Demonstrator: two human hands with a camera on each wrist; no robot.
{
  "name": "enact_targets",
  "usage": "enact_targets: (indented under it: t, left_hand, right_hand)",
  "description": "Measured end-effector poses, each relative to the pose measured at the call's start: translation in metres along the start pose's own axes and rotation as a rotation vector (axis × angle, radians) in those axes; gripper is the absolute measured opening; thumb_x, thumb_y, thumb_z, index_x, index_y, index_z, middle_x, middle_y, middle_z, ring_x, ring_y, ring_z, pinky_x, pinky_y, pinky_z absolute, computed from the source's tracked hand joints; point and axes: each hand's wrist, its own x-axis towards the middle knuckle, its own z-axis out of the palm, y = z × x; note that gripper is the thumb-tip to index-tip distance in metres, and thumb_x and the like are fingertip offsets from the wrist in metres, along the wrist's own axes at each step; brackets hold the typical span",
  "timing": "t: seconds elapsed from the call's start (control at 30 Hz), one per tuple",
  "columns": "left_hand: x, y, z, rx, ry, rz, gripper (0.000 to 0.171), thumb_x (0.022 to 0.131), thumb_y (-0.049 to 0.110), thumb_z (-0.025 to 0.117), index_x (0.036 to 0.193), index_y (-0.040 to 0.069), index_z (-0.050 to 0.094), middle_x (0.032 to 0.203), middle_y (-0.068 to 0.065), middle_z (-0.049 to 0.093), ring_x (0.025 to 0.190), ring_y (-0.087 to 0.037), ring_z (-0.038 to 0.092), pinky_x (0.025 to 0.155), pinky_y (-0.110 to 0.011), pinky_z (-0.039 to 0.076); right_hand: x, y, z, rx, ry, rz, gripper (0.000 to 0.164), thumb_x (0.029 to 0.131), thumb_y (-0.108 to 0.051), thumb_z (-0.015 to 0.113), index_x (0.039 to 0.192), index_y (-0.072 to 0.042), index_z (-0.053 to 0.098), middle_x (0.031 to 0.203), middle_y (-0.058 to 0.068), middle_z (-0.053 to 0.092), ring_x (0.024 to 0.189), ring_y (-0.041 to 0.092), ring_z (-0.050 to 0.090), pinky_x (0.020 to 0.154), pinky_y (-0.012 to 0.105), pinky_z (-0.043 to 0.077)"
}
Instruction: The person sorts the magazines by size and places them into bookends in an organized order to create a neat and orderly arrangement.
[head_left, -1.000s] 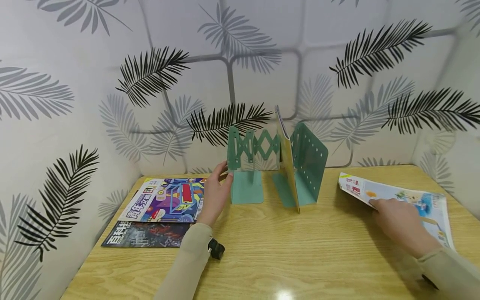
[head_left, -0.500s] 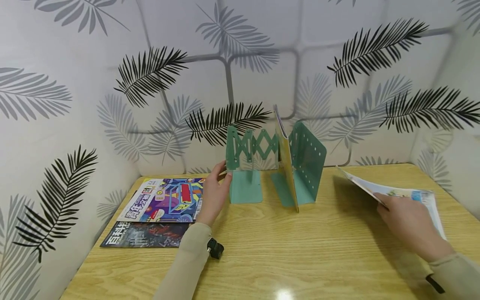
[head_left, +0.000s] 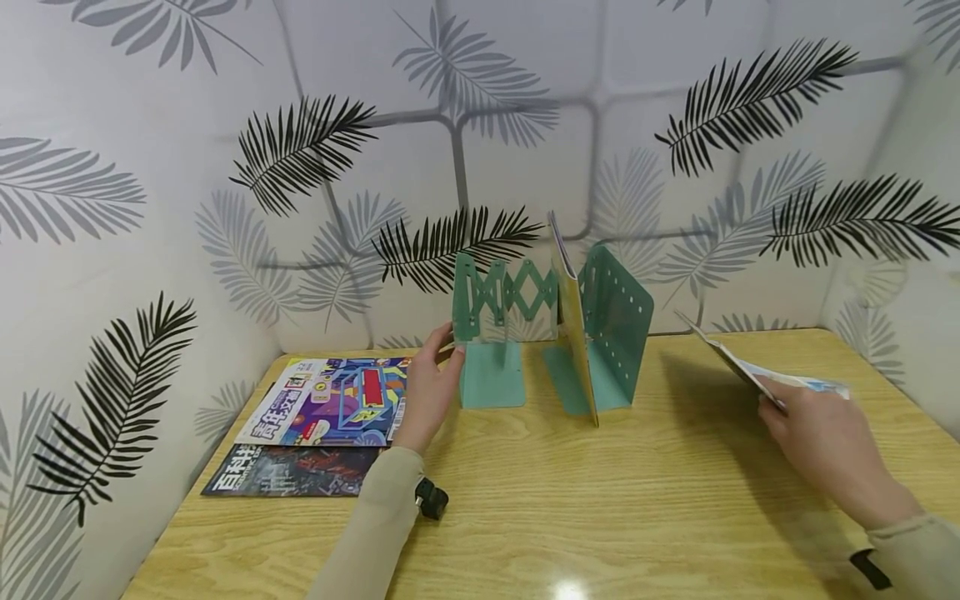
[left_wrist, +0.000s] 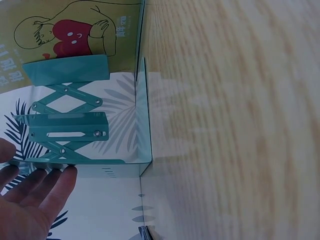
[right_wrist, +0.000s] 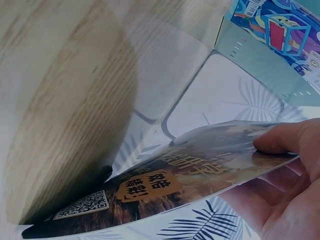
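My left hand (head_left: 431,387) is at the left end plate of a green expandable metal bookend (head_left: 491,375). In the left wrist view, the fingers (left_wrist: 55,192) touch that plate's outer side, and the thumb is near its upper edge. Inside the bookend, a yellowish magazine (head_left: 576,342) stands upright, leaning slightly, close to the right end plate. My right hand (head_left: 828,450) grips a magazine (head_left: 726,360) above the table at the right. It is tilted nearly edge-on to the head view. The right wrist view shows its dark printed back (right_wrist: 200,170), with the thumb on that face.
Two magazines lie overlapped at the left: a colourful one (head_left: 330,400) on top of a dark one (head_left: 292,471). The wooden table (head_left: 570,508) meets a leaf-patterned backdrop (head_left: 405,158) behind the bookend and at the left.
My right hand has tilted the magazine from showing its front cover to nearly edge-on, and has shifted slightly right. The left hand and bookend keep their places.
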Motion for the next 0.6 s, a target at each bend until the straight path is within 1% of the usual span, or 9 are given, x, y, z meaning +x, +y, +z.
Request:
enact_targets:
  t: [0.1, 0.2, 0.33, 0.43, 0.53, 0.6]
  left_hand:
    - [0.0, 0.0, 0.0, 0.001, 0.001, 0.002, 0.04, 0.102, 0.021, 0.055, 0.141, 0.017, 0.053, 0.135, -0.005, 0.058, 0.117, -0.024, 0.058, 0.097, -0.039, 0.05]
    - [0.001, -0.001, 0.001, 0.003, 0.006, 0.003, 0.04, 0.102, 0.021, 0.055, 0.141, 0.018, 0.053, 0.134, -0.005, 0.058, 0.116, -0.024, 0.058, 0.096, -0.039, 0.05]
    - [0.001, -0.001, 0.001, -0.002, 0.009, 0.001, 0.04, 0.101, 0.021, 0.055, 0.141, 0.018, 0.053, 0.135, -0.005, 0.058, 0.117, -0.024, 0.058, 0.095, -0.04, 0.051]
    - [0.001, -0.001, 0.001, -0.001, 0.008, -0.001, 0.04, 0.101, 0.021, 0.055, 0.141, 0.018, 0.053, 0.135, -0.005, 0.058, 0.117, -0.024, 0.058, 0.096, -0.04, 0.05]
    - [0.001, -0.002, 0.001, 0.007, 0.009, 0.001, 0.04, 0.101, 0.022, 0.055, 0.141, 0.018, 0.053, 0.134, -0.005, 0.058, 0.117, -0.024, 0.058, 0.096, -0.041, 0.05]
    - [0.001, -0.002, 0.001, 0.012, 0.011, 0.001, 0.04, 0.101, 0.022, 0.055, 0.141, 0.018, 0.053, 0.134, -0.005, 0.058, 0.116, -0.025, 0.059, 0.096, -0.04, 0.05]
  right_hand:
    - [0.0, 0.001, -0.001, 0.003, 0.036, 0.002, 0.027, 0.074, -0.001, 0.073, 0.102, -0.002, 0.073, 0.053, 0.012, 0.053, 0.043, 0.03, 0.045, 0.039, 0.053, 0.032]
    - [0.001, 0.001, -0.003, 0.015, 0.05, 0.021, 0.027, 0.076, 0.0, 0.072, 0.102, -0.001, 0.073, 0.056, 0.015, 0.054, 0.044, 0.031, 0.045, 0.038, 0.052, 0.031]
    - [0.001, 0.001, -0.005, 0.022, 0.082, 0.028, 0.026, 0.076, 0.0, 0.072, 0.103, 0.0, 0.073, 0.065, 0.023, 0.061, 0.046, 0.038, 0.05, 0.037, 0.053, 0.033]
    - [0.001, 0.0, -0.008, 0.03, 0.081, 0.044, 0.026, 0.078, -0.001, 0.072, 0.104, 0.002, 0.073, 0.073, 0.026, 0.065, 0.045, 0.036, 0.05, 0.037, 0.051, 0.033]
    - [0.001, -0.002, -0.011, 0.049, 0.056, 0.081, 0.027, 0.08, -0.003, 0.072, 0.106, 0.004, 0.072, 0.066, 0.022, 0.063, 0.043, 0.027, 0.042, 0.037, 0.046, 0.03]
    - [0.001, -0.003, -0.014, 0.062, 0.047, 0.107, 0.025, 0.081, -0.004, 0.072, 0.106, 0.003, 0.073, 0.059, 0.016, 0.06, 0.043, 0.024, 0.038, 0.038, 0.043, 0.029]
